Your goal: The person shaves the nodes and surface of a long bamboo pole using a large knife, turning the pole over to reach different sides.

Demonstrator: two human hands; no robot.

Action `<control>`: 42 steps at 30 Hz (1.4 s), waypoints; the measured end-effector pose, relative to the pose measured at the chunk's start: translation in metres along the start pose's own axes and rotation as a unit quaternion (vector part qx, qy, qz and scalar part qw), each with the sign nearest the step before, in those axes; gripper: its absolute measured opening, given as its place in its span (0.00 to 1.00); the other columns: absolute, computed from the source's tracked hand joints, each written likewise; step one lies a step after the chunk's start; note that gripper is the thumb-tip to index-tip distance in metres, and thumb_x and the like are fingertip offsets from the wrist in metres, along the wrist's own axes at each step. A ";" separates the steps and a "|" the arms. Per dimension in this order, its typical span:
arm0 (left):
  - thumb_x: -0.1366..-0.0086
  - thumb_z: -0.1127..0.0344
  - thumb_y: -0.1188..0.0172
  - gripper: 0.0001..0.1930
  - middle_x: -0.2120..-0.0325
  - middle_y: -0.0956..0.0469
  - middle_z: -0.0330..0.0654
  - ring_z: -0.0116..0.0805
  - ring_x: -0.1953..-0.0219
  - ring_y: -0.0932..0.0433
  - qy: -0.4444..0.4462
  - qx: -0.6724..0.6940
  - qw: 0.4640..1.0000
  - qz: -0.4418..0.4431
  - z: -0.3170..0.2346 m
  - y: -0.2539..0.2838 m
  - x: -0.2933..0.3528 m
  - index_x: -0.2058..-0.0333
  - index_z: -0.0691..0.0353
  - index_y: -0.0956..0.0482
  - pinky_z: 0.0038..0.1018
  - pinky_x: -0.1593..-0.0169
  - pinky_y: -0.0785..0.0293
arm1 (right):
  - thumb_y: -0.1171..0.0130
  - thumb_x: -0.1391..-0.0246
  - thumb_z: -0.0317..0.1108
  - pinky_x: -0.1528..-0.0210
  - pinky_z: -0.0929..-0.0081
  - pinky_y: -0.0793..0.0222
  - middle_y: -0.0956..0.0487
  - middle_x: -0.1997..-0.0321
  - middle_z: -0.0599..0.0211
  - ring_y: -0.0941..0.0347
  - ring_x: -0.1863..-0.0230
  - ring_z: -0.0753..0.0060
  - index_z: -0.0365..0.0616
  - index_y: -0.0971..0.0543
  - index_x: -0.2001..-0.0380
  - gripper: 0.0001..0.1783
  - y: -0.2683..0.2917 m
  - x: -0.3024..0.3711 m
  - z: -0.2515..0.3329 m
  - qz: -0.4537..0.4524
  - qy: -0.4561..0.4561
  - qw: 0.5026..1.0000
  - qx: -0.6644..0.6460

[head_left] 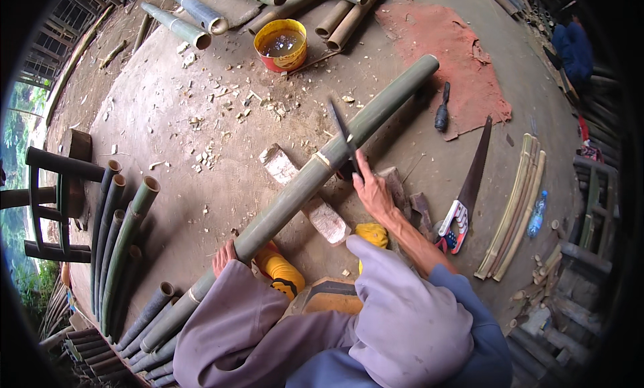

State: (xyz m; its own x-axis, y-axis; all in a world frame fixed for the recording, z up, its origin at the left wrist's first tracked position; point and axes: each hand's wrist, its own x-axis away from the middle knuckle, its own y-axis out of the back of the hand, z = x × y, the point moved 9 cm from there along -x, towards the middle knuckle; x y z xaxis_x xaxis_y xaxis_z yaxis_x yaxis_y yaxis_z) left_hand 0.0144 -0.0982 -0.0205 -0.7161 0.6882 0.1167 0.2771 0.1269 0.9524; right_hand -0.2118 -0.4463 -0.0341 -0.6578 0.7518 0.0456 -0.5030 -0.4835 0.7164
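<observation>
Long green bamboo pole (288, 200) slants across pale wooden block (327, 222). Right hand (373, 195) closed round dark narrow-bladed knife (339, 122), blade over pole. Left hand (225, 258) against pole; grip mostly hidden, cannot tell.

this is a bamboo workshop, shown by cut poles (173, 24), a handsaw (473, 173) and scattered chips (206, 160).

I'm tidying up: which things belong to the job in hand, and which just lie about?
In use:
green bamboo pole, touched by left hand
dark blade in right hand
wooden block under pole

Apparently idle:
handsaw
yellow-red bucket
bamboo strips
plastic bottle
dark-handled tool
</observation>
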 end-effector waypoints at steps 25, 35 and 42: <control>0.63 0.67 0.29 0.28 0.66 0.17 0.53 0.58 0.58 0.19 0.096 0.054 0.955 0.276 0.015 -0.023 -0.020 0.57 0.59 0.23 0.44 0.54 0.25 | 0.49 0.34 0.38 0.89 0.68 0.30 0.23 0.81 0.53 0.27 0.86 0.64 0.45 0.46 0.28 0.35 0.021 -0.001 0.014 -0.031 0.028 0.998 -0.048; 0.64 0.67 0.28 0.29 0.65 0.17 0.52 0.56 0.58 0.19 0.084 0.066 0.950 0.292 0.021 -0.018 -0.013 0.58 0.59 0.23 0.43 0.54 0.26 | 0.46 0.36 0.39 0.81 0.57 0.24 0.23 0.81 0.51 0.27 0.87 0.61 0.54 0.49 0.26 0.39 -0.019 0.008 0.006 0.216 0.002 0.976 -0.027; 0.63 0.65 0.28 0.28 0.66 0.18 0.52 0.56 0.58 0.19 0.075 0.087 0.946 0.304 0.030 -0.023 -0.010 0.58 0.60 0.23 0.44 0.55 0.26 | 0.47 0.35 0.43 0.86 0.65 0.28 0.25 0.84 0.55 0.29 0.88 0.65 0.55 0.48 0.27 0.37 -0.001 0.001 0.009 0.106 0.060 0.993 0.008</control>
State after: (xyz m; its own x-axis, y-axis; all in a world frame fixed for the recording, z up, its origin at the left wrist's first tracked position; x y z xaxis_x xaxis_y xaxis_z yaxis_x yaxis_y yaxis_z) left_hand 0.0343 -0.0862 -0.0523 -0.4699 0.5636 0.6794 0.7590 -0.1349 0.6369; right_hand -0.2067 -0.4413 -0.0291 -0.8100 0.5752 0.1143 -0.3377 -0.6168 0.7110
